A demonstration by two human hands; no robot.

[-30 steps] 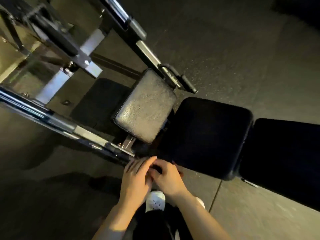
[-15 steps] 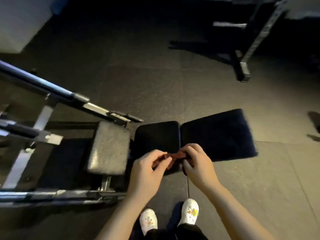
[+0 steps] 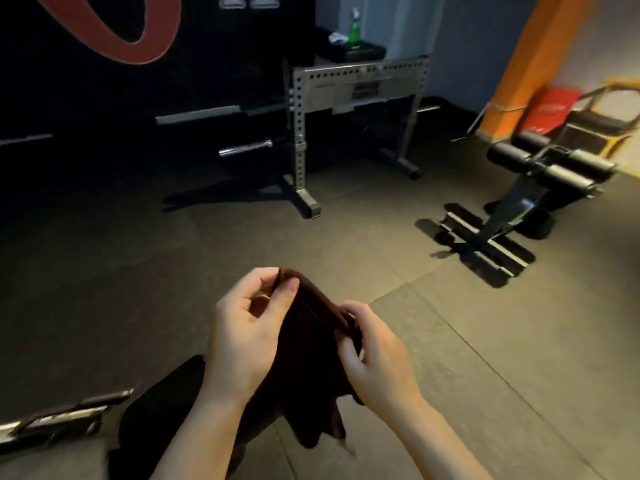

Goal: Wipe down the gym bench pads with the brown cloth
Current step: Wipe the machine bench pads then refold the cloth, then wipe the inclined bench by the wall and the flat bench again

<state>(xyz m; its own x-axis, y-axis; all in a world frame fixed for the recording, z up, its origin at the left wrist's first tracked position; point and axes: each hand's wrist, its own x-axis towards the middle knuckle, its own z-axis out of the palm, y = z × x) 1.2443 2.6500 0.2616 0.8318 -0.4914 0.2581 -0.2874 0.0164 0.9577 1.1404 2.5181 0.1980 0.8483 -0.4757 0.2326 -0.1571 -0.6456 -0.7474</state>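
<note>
Head view: both hands hold the dark brown cloth (image 3: 311,355) up in front of the body, the left hand (image 3: 247,336) pinching its top edge and the right hand (image 3: 374,358) gripping a bunched fold, probably to spread or refold it for wiping. The black bench pad (image 3: 162,407) below is mostly hidden by arms and shadow; a distant sit-up bench with black foam rollers (image 3: 540,178) is dim

We have a single head-worn wide-angle view, looking forward and slightly down across the gym floor (image 3: 450,341) toward a metal rack (image 3: 360,88) by the far wall. Both hands sit close beneath it, low in frame.
</note>
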